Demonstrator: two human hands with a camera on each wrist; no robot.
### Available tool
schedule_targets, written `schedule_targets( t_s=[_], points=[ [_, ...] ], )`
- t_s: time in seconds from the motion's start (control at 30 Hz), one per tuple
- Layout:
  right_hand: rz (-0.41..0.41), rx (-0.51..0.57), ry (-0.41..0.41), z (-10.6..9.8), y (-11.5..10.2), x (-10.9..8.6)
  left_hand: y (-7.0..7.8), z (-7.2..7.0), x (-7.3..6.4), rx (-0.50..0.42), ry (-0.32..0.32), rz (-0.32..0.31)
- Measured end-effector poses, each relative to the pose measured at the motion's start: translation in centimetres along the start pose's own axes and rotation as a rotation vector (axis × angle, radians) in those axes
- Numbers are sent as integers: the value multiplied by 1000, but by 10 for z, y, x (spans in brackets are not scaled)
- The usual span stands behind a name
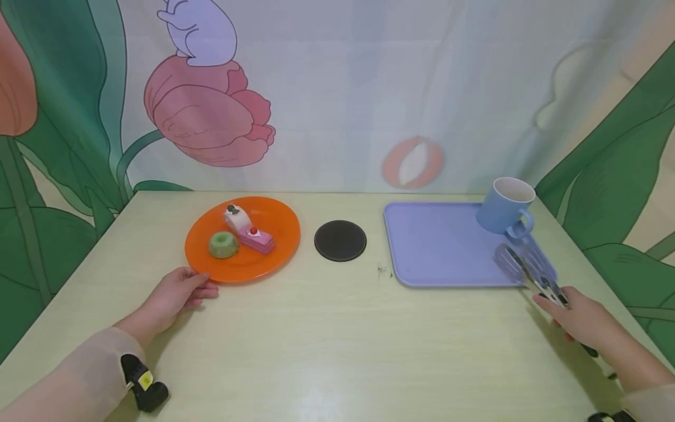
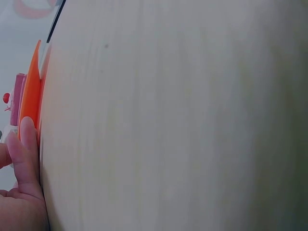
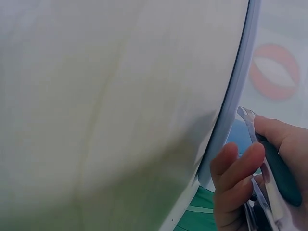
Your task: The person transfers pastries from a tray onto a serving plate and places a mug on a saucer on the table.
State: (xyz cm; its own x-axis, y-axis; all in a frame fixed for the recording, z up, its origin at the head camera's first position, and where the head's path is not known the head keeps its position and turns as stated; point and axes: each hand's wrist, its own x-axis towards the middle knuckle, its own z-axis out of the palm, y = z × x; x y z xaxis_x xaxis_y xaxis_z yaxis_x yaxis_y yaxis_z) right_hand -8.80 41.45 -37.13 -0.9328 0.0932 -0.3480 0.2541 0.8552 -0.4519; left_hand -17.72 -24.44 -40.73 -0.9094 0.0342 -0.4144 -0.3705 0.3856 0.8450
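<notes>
My left hand (image 1: 176,299) pinches the near left rim of an orange plate (image 1: 282,225), thumb over the edge and fingers below. Three toy cakes lie on that plate: a green ring cake (image 1: 224,245), a pink slice (image 1: 256,240) with a red berry, and a white roll (image 1: 237,218). In my right hand (image 1: 585,319) I grip metal serving tongs (image 3: 269,192) with dark handle grips. Their clear slotted heads (image 1: 508,264) stand apart over the right end of a lavender tray (image 1: 443,246). A blue mug (image 1: 498,208) stands at the tray's back right corner.
Between plate and tray lies a round black coaster (image 1: 340,240) on the light wooden table (image 1: 316,340). A printed curtain (image 1: 337,105) hangs behind the table's back edge. Small dark marks show on the tabletop left of the tray.
</notes>
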Motion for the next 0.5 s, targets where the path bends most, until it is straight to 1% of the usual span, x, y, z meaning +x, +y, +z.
schedule_targets(
  t_s=[0.1,0.33,0.5],
  points=[
    [4,-10,-6,0,1,0,1,0,0,3,2,-5],
    [-5,-6,6,1,2,-1,1,0,0,0,3,-11],
    [5,2,-32,2,2,-1,1,1,-1,0,3,-12]
  ],
)
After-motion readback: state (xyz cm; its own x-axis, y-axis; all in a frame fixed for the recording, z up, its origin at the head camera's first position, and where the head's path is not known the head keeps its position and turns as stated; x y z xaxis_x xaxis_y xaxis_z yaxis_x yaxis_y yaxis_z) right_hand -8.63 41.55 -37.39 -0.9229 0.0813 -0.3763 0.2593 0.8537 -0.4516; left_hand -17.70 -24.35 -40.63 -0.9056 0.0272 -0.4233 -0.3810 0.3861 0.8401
